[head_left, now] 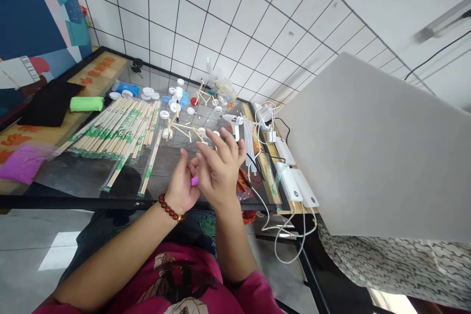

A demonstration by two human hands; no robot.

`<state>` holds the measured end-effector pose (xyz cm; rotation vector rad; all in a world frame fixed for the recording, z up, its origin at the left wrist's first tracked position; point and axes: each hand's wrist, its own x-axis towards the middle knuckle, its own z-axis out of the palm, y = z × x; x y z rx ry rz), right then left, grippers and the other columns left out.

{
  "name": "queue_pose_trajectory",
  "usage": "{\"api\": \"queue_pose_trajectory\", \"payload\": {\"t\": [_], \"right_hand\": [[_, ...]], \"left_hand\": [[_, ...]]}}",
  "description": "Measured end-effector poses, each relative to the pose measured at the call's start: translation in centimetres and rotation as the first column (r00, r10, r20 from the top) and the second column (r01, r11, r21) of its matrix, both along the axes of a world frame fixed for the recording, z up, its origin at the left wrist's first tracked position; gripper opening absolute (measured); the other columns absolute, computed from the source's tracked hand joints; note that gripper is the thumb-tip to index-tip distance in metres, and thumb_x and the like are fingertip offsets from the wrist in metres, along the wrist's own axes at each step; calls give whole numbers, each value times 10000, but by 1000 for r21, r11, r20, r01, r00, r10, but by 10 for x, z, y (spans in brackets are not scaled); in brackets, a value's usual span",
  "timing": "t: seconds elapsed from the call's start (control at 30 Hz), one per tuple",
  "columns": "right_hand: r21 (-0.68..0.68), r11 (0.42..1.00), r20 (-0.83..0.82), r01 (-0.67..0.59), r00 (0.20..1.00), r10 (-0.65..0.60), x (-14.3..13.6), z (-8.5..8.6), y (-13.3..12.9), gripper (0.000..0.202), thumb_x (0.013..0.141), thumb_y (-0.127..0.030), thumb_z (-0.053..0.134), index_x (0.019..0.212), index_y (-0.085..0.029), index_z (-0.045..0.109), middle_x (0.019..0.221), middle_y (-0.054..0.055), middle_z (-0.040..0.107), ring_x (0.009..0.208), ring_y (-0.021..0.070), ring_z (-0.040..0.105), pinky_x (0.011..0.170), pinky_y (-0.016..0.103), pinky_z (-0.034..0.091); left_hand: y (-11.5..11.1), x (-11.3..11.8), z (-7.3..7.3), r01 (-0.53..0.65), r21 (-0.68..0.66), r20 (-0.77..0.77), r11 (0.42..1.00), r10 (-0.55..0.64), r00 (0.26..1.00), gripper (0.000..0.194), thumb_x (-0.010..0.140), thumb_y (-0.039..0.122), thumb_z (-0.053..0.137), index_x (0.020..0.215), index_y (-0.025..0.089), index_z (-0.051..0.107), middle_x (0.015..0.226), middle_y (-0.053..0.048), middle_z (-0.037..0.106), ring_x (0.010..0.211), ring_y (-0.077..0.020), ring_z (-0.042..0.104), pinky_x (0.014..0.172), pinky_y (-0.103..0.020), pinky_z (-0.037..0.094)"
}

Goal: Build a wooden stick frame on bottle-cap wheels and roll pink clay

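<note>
A small piece of purple modelling clay (195,181) is pressed between my two palms over the table's near edge. My left hand (183,187) lies underneath, palm up and cupped around it, with the thumb raised; its other fingers are partly hidden. Across it sits my right hand (221,171), fingers stretched out and apart, its palm side against the clay. Just beyond my hands stands a frame of joined sticks (184,130) with bottle caps. A similar smaller stick frame (203,93) is farther back. A packet of purple clay (22,164) lies at far left.
Wrapped chopsticks (114,130) cover the table's left half, near a green roll (86,104) and black cloth (51,103). Loose bottle caps (178,93) lie behind. At right are a white glue gun (233,120), glue sticks (249,142), power banks (289,184) and hanging cables.
</note>
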<state>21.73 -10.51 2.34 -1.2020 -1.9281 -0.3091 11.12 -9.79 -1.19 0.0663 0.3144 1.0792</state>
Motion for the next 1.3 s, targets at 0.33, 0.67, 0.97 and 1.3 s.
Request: {"api": "queue_pose_trajectory", "payload": {"t": [0.33,0.67,0.97,1.3], "right_hand": [[-165,972,97,-168,978,185,29,-24,-16,134,966,-371,705,1082,-326,756,1391,-5,716,1492,274,454,1277,566,139],[-40,991,14,-125,992,125,31,-28,-14,208,978,-205,633,1150,-302,700,1333,26,739,1381,235,583,1276,541,177],[-61,981,0,-182,983,182,28,-34,-13,308,948,-157,610,1193,-329,680,1345,23,735,1362,243,599,1284,562,136],[-93,979,-48,-184,983,180,25,-35,-13,243,971,-205,642,1176,-324,693,1309,23,754,1311,239,634,1279,543,135]], "left_hand": [[-5,-21,10,-1,94,-281,996,27,959,506,1026,557,514,1148,133,762,1104,-154,790,907,-209,768,689,-258,597],[-24,-26,-1,-52,380,-688,923,320,651,289,689,397,923,867,183,844,801,-42,790,681,-138,664,640,-230,556],[-18,-25,-4,-25,461,-711,887,386,587,160,650,303,904,725,190,818,705,-4,725,614,-104,596,581,-209,508],[-18,-22,-11,-73,444,-747,893,414,519,224,708,423,883,765,211,836,806,-37,773,727,-137,654,681,-222,558]]}}
